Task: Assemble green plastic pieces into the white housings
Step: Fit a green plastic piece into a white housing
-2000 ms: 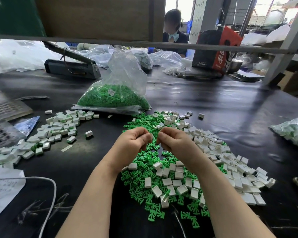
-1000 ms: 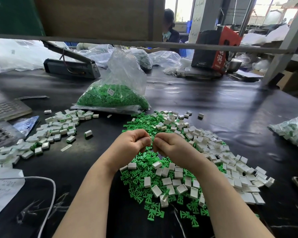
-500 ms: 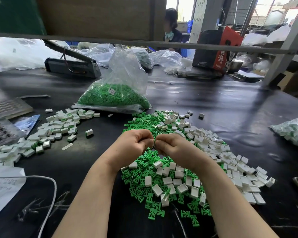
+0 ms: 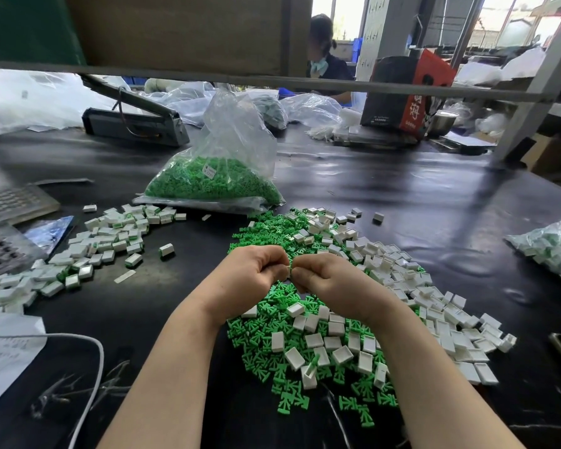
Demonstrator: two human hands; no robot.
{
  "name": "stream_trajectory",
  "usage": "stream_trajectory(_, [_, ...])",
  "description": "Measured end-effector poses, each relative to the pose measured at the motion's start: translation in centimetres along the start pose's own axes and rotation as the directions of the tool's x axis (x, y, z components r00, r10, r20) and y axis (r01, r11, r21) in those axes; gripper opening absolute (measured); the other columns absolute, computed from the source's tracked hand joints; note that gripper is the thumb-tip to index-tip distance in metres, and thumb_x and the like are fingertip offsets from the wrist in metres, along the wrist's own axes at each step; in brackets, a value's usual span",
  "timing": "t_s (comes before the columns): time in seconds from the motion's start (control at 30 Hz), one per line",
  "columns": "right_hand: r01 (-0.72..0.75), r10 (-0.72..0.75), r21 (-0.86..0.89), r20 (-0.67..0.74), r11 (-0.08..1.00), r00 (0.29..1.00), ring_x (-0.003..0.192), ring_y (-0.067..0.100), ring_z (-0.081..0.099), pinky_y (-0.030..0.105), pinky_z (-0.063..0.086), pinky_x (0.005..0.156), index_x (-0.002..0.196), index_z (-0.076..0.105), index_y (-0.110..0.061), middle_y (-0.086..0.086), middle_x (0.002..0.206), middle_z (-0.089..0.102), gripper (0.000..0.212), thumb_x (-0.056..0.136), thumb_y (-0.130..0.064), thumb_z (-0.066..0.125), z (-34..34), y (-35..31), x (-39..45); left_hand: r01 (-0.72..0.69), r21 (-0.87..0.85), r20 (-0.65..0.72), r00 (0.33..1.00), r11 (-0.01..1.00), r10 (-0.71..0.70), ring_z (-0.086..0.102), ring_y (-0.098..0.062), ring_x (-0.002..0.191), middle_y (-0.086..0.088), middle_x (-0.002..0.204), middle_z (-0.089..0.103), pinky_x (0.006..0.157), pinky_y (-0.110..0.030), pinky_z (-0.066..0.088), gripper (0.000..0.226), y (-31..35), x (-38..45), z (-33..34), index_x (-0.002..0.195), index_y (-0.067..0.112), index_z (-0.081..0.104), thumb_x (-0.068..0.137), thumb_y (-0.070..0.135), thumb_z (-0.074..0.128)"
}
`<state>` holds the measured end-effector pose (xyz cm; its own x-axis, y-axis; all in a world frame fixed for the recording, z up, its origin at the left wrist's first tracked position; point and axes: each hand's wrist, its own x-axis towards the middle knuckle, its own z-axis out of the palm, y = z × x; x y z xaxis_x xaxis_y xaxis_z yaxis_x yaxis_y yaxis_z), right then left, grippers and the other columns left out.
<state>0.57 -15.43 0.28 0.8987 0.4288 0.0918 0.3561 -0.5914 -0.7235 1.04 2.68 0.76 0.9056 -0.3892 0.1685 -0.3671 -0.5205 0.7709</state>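
Over the last second both fists have hardly shifted — left hand (image 4: 251, 275) and right hand (image 4: 332, 280) stay knuckle to knuckle above the desk (image 4: 402, 196), fingers curled round a white housing (image 4: 285, 272) and green piece (image 4: 291, 269) — apparently still mid-press.

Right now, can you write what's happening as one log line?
left hand: pinching small part | right hand: pinching small part | hands meet over pile of green plastic pieces

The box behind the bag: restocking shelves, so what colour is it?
The box is black with a red side panel, seen in the head view.
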Motion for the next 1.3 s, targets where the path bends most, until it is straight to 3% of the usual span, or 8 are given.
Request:
stream_trajectory(0.3, [-0.005, 0.005, -0.012, 0.008, 1.0, 1.0, 0.06, 0.01, 0.043, 0.028, 0.037, 0.06, 0.067, 0.049, -0.024, -0.001, 0.067, 0.052, 0.034, 0.1, -0.018, 0.049, -0.04, -0.18, -0.13, -0.003, -0.008, 0.003, 1.0, 1.0, 0.003, 0.036, -0.003, 0.05, 0.017, 0.053, 0.05, 0.05, -0.018, 0.031, 0.018, 0.08, -0.09, -0.06, 0.079, 0.02, 0.065, 0.094, 0.012, 0.06])
stream_trajectory(0.43, [-0.007, 0.012, 0.14, -0.033, 0.99, 0.999, 0.057, 0.005, 0.043, 0.024, 0.037, 0.06, 0.072, 0.053, -0.017, -0.001, 0.066, 0.05, 0.03, 0.101, -0.02, 0.049, -0.01, -0.29, -0.09, 0.014, -0.176, 0.013, 1.0, 0.984, -0.012, 0.039, -0.012, 0.059, 0.003, 0.062, 0.047, 0.057, -0.029, 0.033, 0.015, 0.08, -0.12, -0.32, 0.082, 0.012, 0.063, 0.096, 0.014, 0.058])
stream_trajectory(0.53, [-0.002, 0.012, 0.244, -0.041, 0.97, 0.999, 0.065, 0.014, 0.048, 0.037, 0.042, 0.068, 0.078, 0.056, -0.01, 0.001, 0.07, 0.051, 0.027, 0.102, -0.019, 0.048, 0.03, -0.14, 0.09, 0.056, -0.291, 0.03, 0.998, 0.955, -0.05, 0.042, -0.017, 0.064, -0.001, 0.065, 0.051, 0.06, -0.029, 0.034, 0.019, -0.08, -0.18, -0.38, 0.081, 0.011, 0.063, 0.098, 0.017, 0.055])
stream_trajectory(0.7, [-0.02, 0.032, 0.364, -0.027, 0.931, 0.999, 0.065, 0.017, 0.045, 0.038, 0.039, 0.068, 0.068, 0.057, -0.022, -0.006, 0.065, 0.05, 0.032, 0.099, -0.019, 0.049, 0.24, 0.05, 0.18, 0.095, -0.364, 0.098, 0.993, 0.927, -0.063, 0.04, -0.013, 0.06, -0.004, 0.066, 0.048, 0.055, -0.022, 0.031, 0.026, -0.22, -0.2, -0.19, 0.077, 0.01, 0.056, 0.101, 0.017, 0.048])
stream_trajectory(0.87, [-0.071, 0.074, 0.314, 0.004, 0.947, 0.997, 0.065, 0.017, 0.044, 0.035, 0.038, 0.068, 0.069, 0.054, -0.018, 0.001, 0.066, 0.049, 0.033, 0.101, -0.015, 0.049, 0.36, 0.15, 0.24, 0.078, -0.329, 0.096, 0.994, 0.941, -0.048, 0.038, -0.004, 0.054, 0.006, 0.061, 0.044, 0.053, -0.014, 0.033, 0.026, -0.13, -0.08, 0.09, 0.076, 0.012, 0.054, 0.101, 0.015, 0.049])
stream_trajectory(1.03, [-0.051, 0.054, 0.284, -0.003, 0.957, 0.999, 0.065, 0.02, 0.043, 0.037, 0.037, 0.067, 0.068, 0.053, -0.019, 0.004, 0.066, 0.048, 0.034, 0.101, -0.015, 0.049, 0.09, -0.17, 0.02, 0.054, -0.295, 0.068, 0.997, 0.954, -0.036, 0.041, -0.017, 0.073, 0.001, 0.069, 0.044, 0.075, -0.038, 0.038, 0.029, -0.12, 0.16, 0.14, 0.071, 0.017, 0.051, 0.099, 0.013, 0.053])
stream_trajectory(1.3, [-0.032, 0.031, 0.146, 0.008, 0.989, 0.999, 0.061, 0.014, 0.041, 0.035, 0.036, 0.063, 0.068, 0.052, -0.018, 0.002, 0.066, 0.049, 0.033, 0.101, -0.018, 0.048, 0.09, -0.41, -0.15, 0.004, -0.07, 0.048, 0.999, 0.998, 0.0, 0.041, -0.009, 0.064, 0.009, 0.064, 0.047, 0.065, -0.032, 0.036, 0.024, -0.33, 0.03, -0.25, 0.075, 0.015, 0.054, 0.098, 0.02, 0.055])
